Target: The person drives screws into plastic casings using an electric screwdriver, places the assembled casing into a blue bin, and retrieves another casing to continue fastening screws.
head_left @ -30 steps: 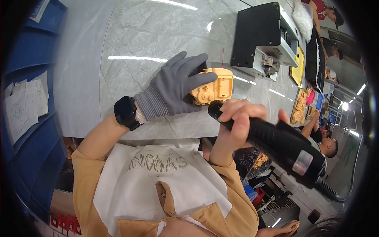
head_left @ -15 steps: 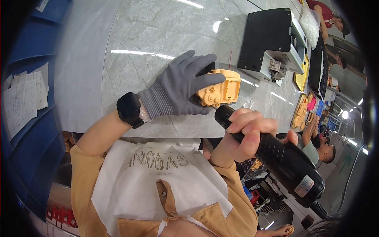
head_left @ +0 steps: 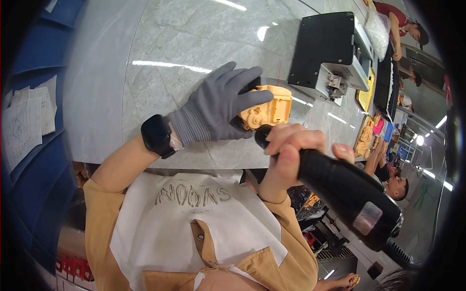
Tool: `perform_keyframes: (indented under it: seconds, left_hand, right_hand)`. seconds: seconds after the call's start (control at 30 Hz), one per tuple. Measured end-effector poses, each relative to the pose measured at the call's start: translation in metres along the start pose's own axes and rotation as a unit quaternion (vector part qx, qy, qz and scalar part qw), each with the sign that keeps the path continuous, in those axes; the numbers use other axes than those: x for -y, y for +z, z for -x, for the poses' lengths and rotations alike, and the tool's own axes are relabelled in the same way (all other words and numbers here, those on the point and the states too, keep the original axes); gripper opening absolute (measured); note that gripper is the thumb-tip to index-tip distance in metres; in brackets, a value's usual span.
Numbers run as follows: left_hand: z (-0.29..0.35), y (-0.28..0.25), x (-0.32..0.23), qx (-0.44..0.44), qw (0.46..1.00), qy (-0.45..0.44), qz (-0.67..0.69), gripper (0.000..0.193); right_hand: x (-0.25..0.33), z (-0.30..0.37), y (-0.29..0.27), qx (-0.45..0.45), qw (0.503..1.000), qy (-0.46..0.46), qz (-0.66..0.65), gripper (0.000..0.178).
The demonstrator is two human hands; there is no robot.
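Note:
My left hand [head_left: 225,99], in a grey knit glove, is closed round a yellow-orange plastic housing [head_left: 275,107] and keeps it on the grey table. Round bosses and a rectangular recess show on the housing's upper face. Dark parts stick out beside it under the gloved fingers. Bare, my right hand [head_left: 301,150] wraps the front of a black electric screwdriver [head_left: 347,191], whose cable leaves its rear end at the lower right. The screwdriver's nose points at the near edge of the housing; its tip is hidden, so contact cannot be told.
A black and silver machine [head_left: 323,51] stands behind and right of the housing. Further right lie a yellow tray [head_left: 365,94], orange plastic parts [head_left: 363,138] and a clear bag [head_left: 377,31]. Blue bins with papers [head_left: 29,116] are at the left. Other people work along the right side.
The screwdriver's nose has shifted slightly left and up, closer to the housing, and its body has rolled a little. My left hand still holds the housing in much the same place.

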State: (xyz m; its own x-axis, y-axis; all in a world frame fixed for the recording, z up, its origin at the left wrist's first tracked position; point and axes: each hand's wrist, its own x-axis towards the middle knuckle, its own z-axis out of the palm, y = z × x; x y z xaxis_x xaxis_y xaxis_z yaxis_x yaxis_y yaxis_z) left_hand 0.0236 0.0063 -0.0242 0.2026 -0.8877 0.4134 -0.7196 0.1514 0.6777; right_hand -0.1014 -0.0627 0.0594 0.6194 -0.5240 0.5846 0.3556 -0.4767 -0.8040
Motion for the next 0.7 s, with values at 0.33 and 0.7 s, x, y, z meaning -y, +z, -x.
perform_keyframes:
  seconds: [0.33, 0.7]
  left_hand:
    - [0.002, 0.001, -0.006, 0.033, 0.999, -0.030, -0.028, 0.075]
    - [-0.002, -0.004, -0.002, 0.041, 0.999, -0.013, -0.017, 0.082]
  right_hand:
    - [0.026, -0.040, -0.072, -0.228, 0.965, -0.108, -0.072, 0.004]
    - [-0.054, -0.096, -0.104, -0.284, 0.942, -0.057, 0.171, 0.058]
